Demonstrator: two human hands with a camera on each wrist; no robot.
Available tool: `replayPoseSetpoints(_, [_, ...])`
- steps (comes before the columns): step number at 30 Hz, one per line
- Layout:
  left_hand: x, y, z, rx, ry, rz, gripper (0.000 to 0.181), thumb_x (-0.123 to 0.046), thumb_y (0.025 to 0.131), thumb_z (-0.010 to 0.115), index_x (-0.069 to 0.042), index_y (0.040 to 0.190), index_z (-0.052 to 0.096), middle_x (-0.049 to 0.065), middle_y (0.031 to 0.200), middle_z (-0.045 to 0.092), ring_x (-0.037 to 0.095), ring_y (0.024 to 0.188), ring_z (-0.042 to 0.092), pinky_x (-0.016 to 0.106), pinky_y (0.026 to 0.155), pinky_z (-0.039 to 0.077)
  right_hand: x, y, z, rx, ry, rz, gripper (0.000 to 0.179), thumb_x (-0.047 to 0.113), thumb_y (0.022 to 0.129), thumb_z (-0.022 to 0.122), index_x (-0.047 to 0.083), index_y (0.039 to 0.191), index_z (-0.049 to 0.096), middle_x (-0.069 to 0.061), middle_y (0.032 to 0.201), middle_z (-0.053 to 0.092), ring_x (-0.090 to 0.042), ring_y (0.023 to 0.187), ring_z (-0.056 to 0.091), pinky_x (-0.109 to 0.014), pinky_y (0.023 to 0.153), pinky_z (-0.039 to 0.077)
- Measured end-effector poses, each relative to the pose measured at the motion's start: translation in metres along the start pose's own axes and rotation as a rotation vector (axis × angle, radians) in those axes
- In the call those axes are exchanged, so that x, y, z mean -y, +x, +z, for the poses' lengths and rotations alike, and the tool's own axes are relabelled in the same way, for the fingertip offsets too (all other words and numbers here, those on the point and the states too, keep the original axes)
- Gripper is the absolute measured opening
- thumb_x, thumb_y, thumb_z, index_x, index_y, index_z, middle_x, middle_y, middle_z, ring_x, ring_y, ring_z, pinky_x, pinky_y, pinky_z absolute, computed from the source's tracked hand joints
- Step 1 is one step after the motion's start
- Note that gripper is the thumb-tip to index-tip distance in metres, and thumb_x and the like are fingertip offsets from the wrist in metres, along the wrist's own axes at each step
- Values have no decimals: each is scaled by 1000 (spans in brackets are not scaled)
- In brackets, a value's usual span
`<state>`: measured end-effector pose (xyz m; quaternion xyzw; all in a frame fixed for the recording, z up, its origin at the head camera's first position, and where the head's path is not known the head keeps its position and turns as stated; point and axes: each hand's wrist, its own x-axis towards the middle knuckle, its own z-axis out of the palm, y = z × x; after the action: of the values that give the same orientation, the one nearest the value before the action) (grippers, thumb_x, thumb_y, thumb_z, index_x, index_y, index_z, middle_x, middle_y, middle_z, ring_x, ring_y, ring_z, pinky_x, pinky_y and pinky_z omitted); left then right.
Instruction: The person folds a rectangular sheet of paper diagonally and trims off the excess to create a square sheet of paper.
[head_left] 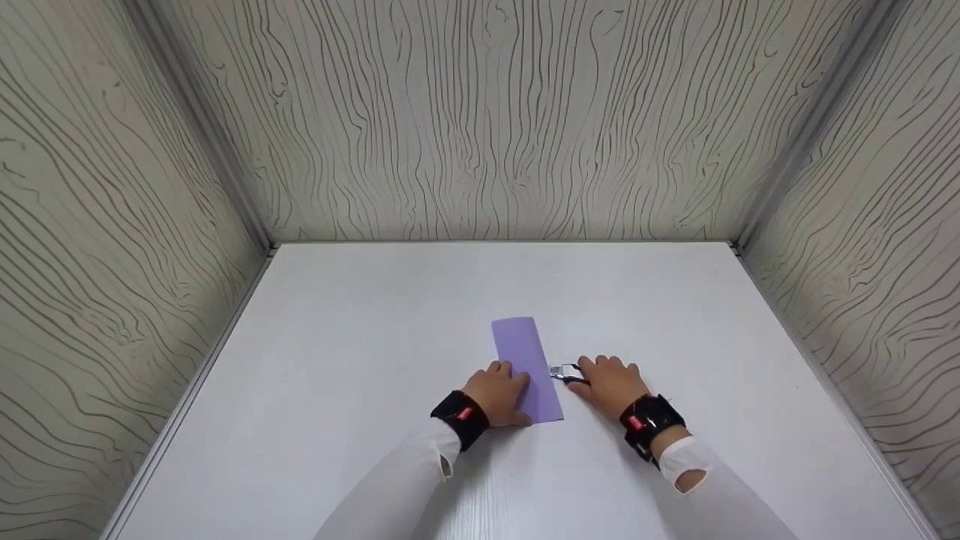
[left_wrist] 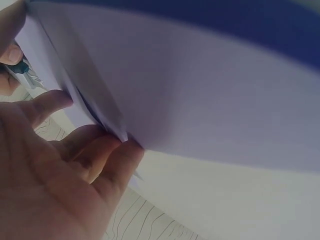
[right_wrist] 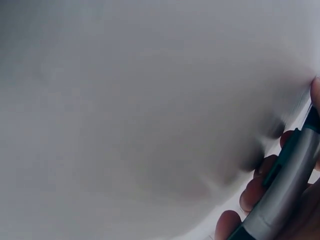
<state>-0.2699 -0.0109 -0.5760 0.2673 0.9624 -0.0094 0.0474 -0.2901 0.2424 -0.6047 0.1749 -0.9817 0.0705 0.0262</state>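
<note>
A folded strip of purple paper (head_left: 520, 345) lies lengthwise on the white table. My left hand (head_left: 495, 391) rests on its left and near part, fingers spread and tips pressing the sheet down. In the left wrist view, these fingertips touch the edge of the folded paper (left_wrist: 200, 95). My right hand (head_left: 611, 386) grips what looks like a hole punch (head_left: 562, 371), whose metal head meets the paper's right edge. From the right wrist, its silver and dark teal handle (right_wrist: 285, 185) shows between the curled fingers. How far the head reaches over the paper is hidden.
The white tabletop (head_left: 375, 322) extends around both hands. Wood-grain patterned panels (head_left: 495, 120) rise behind and at both sides, with grey metal posts (head_left: 202, 127) at the corners. Black straps are on both wrists.
</note>
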Motion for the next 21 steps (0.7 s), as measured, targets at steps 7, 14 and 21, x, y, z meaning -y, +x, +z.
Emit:
replayPoseSetpoints(7, [-1, -2, -2, 5, -12, -1, 66, -59, 90, 82, -16, 139, 66, 10, 120, 67, 24, 114, 63, 37, 92, 59, 1, 0, -4, 14, 16, 27, 42, 43, 103, 72, 6, 124, 67, -20, 97, 68, -43, 92, 67, -63, 79, 54])
replayPoseSetpoints(14, [0, -1, -2, 1, -13, 11, 66, -59, 91, 82, -16, 138, 66, 10, 120, 67, 24, 114, 63, 37, 93, 60, 3, 1, -7, 26, 26, 50, 43, 42, 103, 72, 6, 127, 68, -20, 98, 69, -42, 93, 67, -62, 81, 55])
replayPoseSetpoints(21, [-1, -1, -3, 11, -17, 2, 65, -58, 91, 82, -15, 138, 66, 10, 121, 67, 24, 114, 63, 38, 94, 60, 3, 3, -5, 25, 33, 45, 43, 44, 104, 70, 5, 123, 66, -21, 97, 68, -44, 91, 67, -64, 80, 55])
